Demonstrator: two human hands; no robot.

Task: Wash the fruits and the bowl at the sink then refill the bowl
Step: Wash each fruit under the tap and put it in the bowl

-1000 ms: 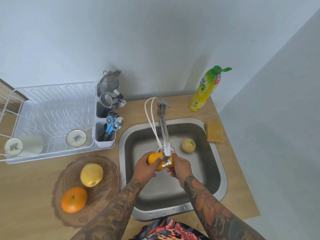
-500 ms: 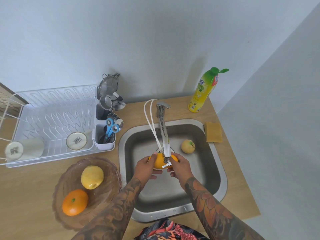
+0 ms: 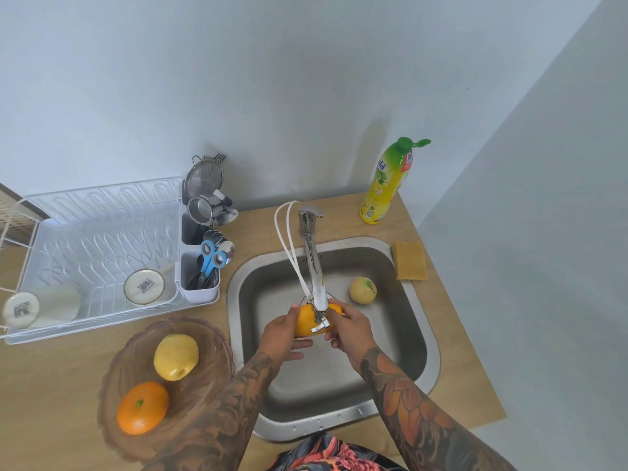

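Both hands cup orange fruit over the sink, under the faucet tip.
Left hand (image 3: 283,333) and right hand (image 3: 350,329) grasp orange fruit (image 3: 306,321) from both sides in sink (image 3: 418,321); bowl (image 3: 204,375) left of grip holds two fruits; pale fruit (image 3: 363,290) beyond-right; faucet (image 3: 314,266) above.

Hidden, cropped and unreadable parts around the sink

The faucet spout (image 3: 314,277) crosses the orange fruit (image 3: 306,319), hiding its middle; the left hand (image 3: 280,334) and right hand (image 3: 350,329) cover its sides, and whether water runs cannot be told. The left forearm overlaps the near rim of the brown bowl (image 3: 136,351). The dish rack (image 3: 95,232) and the pale cup (image 3: 37,309) lying in it run off the left edge. Print on the soap bottle (image 3: 387,185) is too small to read. Utensils in the white caddy (image 3: 200,280) are mostly hidden below its wall.
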